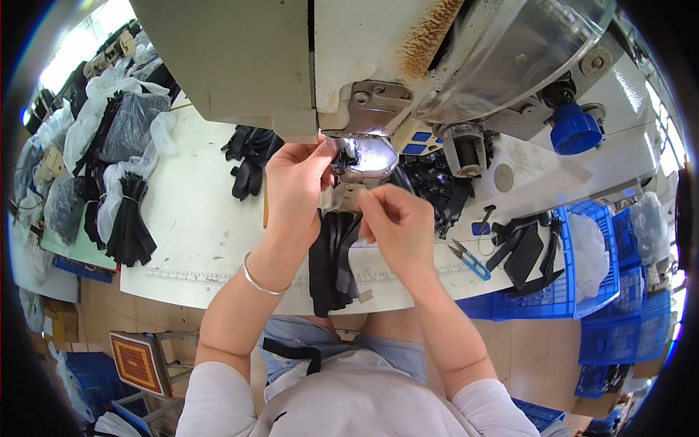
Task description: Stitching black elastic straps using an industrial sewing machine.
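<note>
My left hand (293, 178) is raised beside the needle area of a sewing machine (371, 109), its thumb and fingers pinched together just under the machine head. Lower and to the right, my right hand (400, 218) curls with thumb against forefinger, near a small metal plate (344, 197) in front of the lit needle area. What either pinch holds is too small or hidden to make out. Between my wrists, a bunch of black fabric strips (335, 262) hangs over the front edge of the white table (196, 218).
Thread snips with blue handles (470, 261) lie right of my right hand, beside black fabric pieces (520, 251). More black pieces (251, 156) sit left of the machine. A blue crate (568, 291) stands at the right edge, bagged bundles (135, 124) far left, a stool (138, 363) lower left.
</note>
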`<state>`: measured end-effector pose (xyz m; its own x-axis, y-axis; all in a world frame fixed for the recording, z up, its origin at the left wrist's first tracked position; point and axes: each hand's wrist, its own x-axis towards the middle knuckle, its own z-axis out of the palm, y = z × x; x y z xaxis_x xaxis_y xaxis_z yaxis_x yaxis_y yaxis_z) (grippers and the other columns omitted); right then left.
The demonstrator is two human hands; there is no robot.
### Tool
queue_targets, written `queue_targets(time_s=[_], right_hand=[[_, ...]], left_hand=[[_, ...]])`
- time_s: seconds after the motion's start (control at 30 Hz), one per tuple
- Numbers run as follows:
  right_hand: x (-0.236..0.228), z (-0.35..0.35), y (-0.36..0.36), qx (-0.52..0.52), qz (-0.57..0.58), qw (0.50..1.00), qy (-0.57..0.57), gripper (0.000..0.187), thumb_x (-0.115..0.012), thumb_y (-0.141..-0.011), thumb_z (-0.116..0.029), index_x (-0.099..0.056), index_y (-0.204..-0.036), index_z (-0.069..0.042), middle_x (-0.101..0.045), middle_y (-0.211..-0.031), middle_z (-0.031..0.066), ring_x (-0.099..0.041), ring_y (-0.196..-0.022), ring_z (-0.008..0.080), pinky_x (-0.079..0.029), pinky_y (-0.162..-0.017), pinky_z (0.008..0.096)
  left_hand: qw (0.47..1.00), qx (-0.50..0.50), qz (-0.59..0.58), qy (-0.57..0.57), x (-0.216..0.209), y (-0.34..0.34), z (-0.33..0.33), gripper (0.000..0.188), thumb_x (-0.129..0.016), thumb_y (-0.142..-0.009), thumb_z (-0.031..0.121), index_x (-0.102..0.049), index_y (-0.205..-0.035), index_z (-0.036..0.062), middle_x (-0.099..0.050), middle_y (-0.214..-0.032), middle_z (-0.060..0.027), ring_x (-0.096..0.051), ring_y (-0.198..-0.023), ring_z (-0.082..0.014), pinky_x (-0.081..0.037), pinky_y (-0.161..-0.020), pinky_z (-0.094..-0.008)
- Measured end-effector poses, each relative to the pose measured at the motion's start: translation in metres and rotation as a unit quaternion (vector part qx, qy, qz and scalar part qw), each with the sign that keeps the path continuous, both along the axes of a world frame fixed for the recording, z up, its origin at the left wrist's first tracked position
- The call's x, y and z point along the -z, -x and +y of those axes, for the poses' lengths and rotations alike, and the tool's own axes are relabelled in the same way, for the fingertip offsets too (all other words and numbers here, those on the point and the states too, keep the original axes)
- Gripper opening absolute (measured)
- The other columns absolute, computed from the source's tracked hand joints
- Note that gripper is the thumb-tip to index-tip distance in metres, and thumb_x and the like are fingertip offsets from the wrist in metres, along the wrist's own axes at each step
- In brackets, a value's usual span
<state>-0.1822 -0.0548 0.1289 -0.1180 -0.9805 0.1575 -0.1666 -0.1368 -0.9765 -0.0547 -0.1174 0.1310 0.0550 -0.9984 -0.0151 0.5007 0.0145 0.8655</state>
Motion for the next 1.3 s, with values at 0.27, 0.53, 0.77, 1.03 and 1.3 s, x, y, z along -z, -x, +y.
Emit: queue_targets(time_s=[0.27,0.53,0.77,1.03,1.3], right_hand=[[0.050,0.044,0.039,0.021,-0.033,0.994,-0.100,0.024,-0.061,-0.090,-0.015,-0.064,-0.074,0.002,-0.056,-0.055,0.0013,-0.049,-0.048,0.0033,-0.037,-0.045,0.0193],[0.047,0.012,0.070,0.140,0.305,0.924,0.181,0.012,-0.063,-0.085,-0.012,-0.068,-0.090,-0.002,-0.062,-0.074,0.0054,-0.055,-0.069,0.0200,-0.042,-0.067,0.0313],[0.042,0.002,0.058,0.105,0.588,0.797,0.092,0.054,-0.076,-0.067,-0.011,-0.058,-0.118,-0.008,-0.054,-0.107,0.0077,-0.053,-0.100,0.0259,-0.040,-0.085,0.0389],[0.081,0.019,0.076,0.149,0.557,0.810,0.104,0.042,-0.072,-0.070,-0.004,-0.058,-0.110,-0.005,-0.051,-0.106,0.0122,-0.051,-0.099,0.0322,-0.040,-0.086,0.0413],[0.067,0.030,0.092,0.214,0.342,0.913,0.058,0.033,-0.070,-0.078,-0.006,-0.059,-0.108,0.002,-0.061,-0.088,0.0091,-0.056,-0.077,0.0204,-0.044,-0.075,0.0311]], left_hand=[[0.999,-0.033,0.016,0.018,0.000,0.009,-0.006,0.006,-0.067,-0.084,0.004,-0.061,-0.081,0.0047,-0.060,-0.072,-0.0002,-0.046,-0.052,-0.0065,-0.036,-0.051,-0.0208],[0.997,-0.032,0.042,0.053,0.002,0.003,-0.007,0.006,-0.064,-0.087,0.007,-0.060,-0.084,0.0028,-0.058,-0.071,-0.0003,-0.047,-0.053,-0.0062,-0.037,-0.051,-0.0213],[0.820,0.183,0.542,0.008,0.054,-0.073,0.028,0.019,-0.056,-0.087,0.003,-0.056,-0.106,0.0042,-0.053,-0.083,-0.0004,-0.045,-0.057,-0.0090,-0.036,-0.049,-0.0217],[0.726,0.293,0.618,0.074,0.073,-0.081,0.050,0.014,-0.043,-0.097,0.011,-0.050,-0.109,0.0057,-0.045,-0.081,-0.0010,-0.042,-0.054,-0.0095,-0.036,-0.045,-0.0198],[0.991,0.008,0.130,0.008,0.070,-0.123,0.072,0.014,-0.055,-0.094,0.018,-0.056,-0.106,0.0100,-0.053,-0.070,0.0039,-0.039,-0.047,-0.0037,-0.028,-0.040,-0.0194]])
